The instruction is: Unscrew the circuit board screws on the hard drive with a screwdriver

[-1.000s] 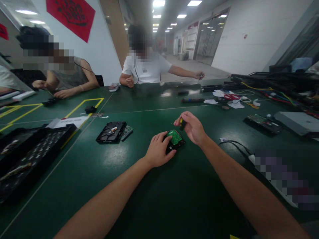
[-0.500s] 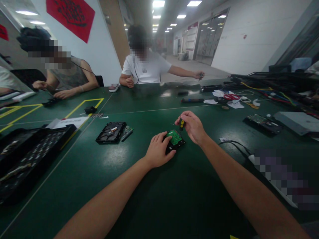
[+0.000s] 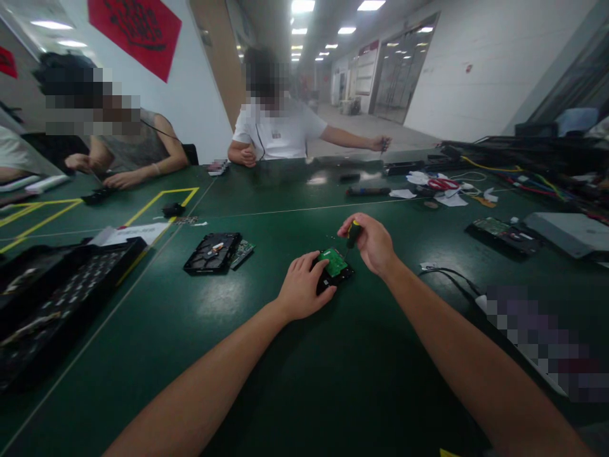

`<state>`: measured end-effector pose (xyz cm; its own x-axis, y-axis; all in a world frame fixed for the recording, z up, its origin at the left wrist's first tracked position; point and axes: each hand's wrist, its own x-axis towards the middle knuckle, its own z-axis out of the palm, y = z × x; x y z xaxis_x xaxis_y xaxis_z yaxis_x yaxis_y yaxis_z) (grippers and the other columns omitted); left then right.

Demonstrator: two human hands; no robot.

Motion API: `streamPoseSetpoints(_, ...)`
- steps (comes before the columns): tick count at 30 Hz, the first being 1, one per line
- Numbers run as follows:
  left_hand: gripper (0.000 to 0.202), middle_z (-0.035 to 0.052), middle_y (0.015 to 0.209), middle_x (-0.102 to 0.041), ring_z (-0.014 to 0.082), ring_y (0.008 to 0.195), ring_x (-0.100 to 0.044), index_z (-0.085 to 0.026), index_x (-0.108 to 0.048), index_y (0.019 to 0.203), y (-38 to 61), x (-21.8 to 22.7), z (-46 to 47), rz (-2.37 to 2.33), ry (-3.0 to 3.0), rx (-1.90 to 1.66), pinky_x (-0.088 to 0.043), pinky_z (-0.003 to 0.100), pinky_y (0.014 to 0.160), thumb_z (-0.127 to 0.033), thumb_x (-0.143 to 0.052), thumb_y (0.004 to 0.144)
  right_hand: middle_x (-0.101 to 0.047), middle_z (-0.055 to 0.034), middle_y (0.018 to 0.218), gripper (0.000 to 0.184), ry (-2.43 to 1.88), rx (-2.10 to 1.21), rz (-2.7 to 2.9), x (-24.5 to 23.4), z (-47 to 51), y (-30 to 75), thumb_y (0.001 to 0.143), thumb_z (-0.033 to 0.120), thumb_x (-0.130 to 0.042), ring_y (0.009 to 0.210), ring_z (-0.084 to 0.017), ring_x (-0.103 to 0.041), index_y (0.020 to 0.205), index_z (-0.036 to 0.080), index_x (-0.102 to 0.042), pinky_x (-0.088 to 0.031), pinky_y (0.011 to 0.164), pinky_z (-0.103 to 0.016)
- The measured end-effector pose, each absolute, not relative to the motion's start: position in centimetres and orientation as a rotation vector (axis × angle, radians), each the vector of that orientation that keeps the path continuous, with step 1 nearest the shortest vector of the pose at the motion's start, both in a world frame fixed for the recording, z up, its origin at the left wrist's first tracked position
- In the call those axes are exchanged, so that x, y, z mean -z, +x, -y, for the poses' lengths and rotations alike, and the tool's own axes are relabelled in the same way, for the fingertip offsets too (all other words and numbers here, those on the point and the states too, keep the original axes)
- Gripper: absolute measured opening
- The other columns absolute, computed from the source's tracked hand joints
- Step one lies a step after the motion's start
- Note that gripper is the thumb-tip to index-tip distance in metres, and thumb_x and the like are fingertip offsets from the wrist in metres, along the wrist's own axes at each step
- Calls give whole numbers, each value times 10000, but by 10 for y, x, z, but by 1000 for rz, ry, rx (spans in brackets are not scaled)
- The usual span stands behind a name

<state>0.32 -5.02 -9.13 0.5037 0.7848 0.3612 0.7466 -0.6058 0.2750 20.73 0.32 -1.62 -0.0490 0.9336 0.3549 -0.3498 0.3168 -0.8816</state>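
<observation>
A black hard drive point(image 3: 343, 273) with a green circuit board point(image 3: 335, 262) on top lies on the table before me. My left hand point(image 3: 303, 285) steadies it from the left, thumb at the near edge and fingers over the far side. In my right hand point(image 3: 373, 241) is a small screwdriver point(image 3: 353, 233) with a black and yellow handle, held closed in the fingers. Its thin shaft slants down to the board's right edge; whether the tip sits in a screw is too small to tell. Several tiny bits lie just beyond the drive.
Left of my hands lie a second hard drive point(image 3: 212, 253) and a loose circuit board point(image 3: 242, 254). A black tray point(image 3: 95, 298) stands farther left. On the right are another drive point(image 3: 503, 236), a grey box point(image 3: 568, 233) and a cable point(image 3: 450, 273). Two people sit across the table.
The screwdriver's handle has tilted to the right, and my right hand's fingers have shifted around it. My left hand and the hard drive have stayed in place.
</observation>
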Motion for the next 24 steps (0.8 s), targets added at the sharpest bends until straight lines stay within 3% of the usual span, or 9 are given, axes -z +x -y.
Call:
streamPoseSetpoints(10,660,184,1582,-475,393,1453,-465,-193,-551,1473,4,90,51,-1348,2656,-698,-394,585,1198,-533,-676,922,-553,3,676,313,-550,-1292,1123,15,1,203,960,424,-561,657,-173,-565,724,232,-636,-496,762,-347)
streamPoseSetpoints(17,649,179,1582,-475,388,1456,-463,-196,-555,1471,4,91,50,-1353,2649,-708,-388,584,1205,-532,-669,928,-595,35,697,179,-565,-1247,1152,16,3,203,924,358,-665,664,-168,-594,815,251,-571,-494,762,-342)
streamPoseSetpoints(24,658,188,1579,-478,397,1458,-461,-190,-553,1473,4,90,51,-1343,2652,-716,-386,598,1203,-532,-675,924,-668,20,782,172,-642,-1242,1154,16,1,206,913,366,-715,742,-162,-640,838,242,-624,-482,771,-318)
